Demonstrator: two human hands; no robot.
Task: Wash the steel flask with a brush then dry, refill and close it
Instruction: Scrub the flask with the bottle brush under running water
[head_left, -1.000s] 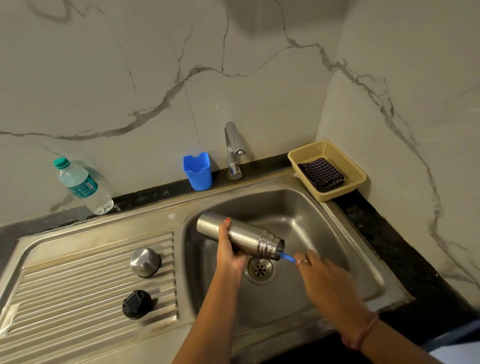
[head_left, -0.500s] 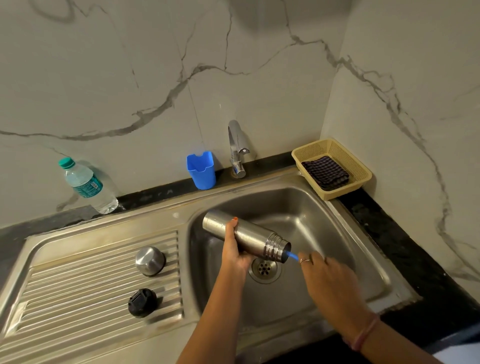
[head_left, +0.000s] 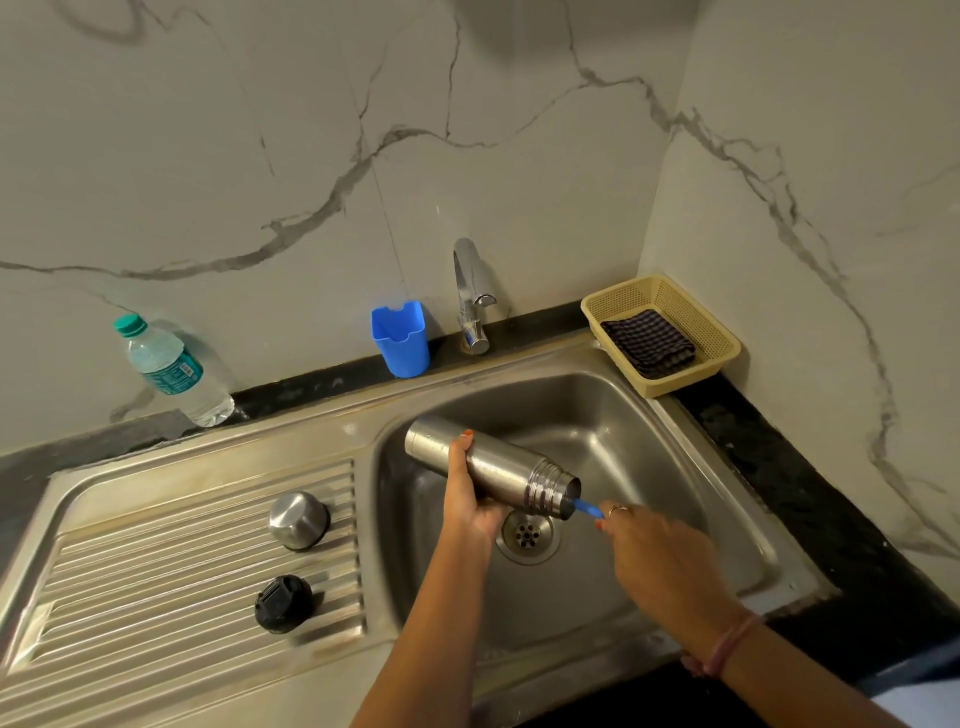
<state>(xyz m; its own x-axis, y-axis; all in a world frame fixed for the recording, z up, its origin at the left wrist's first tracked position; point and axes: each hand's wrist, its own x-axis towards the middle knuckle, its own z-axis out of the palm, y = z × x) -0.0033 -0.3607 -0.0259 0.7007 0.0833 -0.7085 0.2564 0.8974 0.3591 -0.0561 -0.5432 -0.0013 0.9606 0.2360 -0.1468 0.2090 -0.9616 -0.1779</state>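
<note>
My left hand (head_left: 467, 488) grips the steel flask (head_left: 504, 470) around its middle and holds it on its side over the sink basin (head_left: 597, 431), with the open mouth pointing right. My right hand (head_left: 657, 551) holds the blue brush handle (head_left: 588, 507). The brush head is hidden inside the flask's mouth. The steel cup lid (head_left: 298, 519) and the black stopper (head_left: 283, 603) rest on the ribbed drainboard (head_left: 156, 571) to the left. A plastic water bottle (head_left: 171, 369) stands against the wall at the back left.
The tap (head_left: 470, 296) rises behind the basin with no water running. A blue plastic holder (head_left: 400, 338) stands beside it. A yellow basket (head_left: 711, 338) with a dark checked cloth (head_left: 649, 343) sits at the back right corner. The drain (head_left: 527, 535) lies under the flask.
The flask and both hands keep their hold and stay over the drain; the bit of blue handle outside the mouth is slightly longer. The view has shifted a little.
</note>
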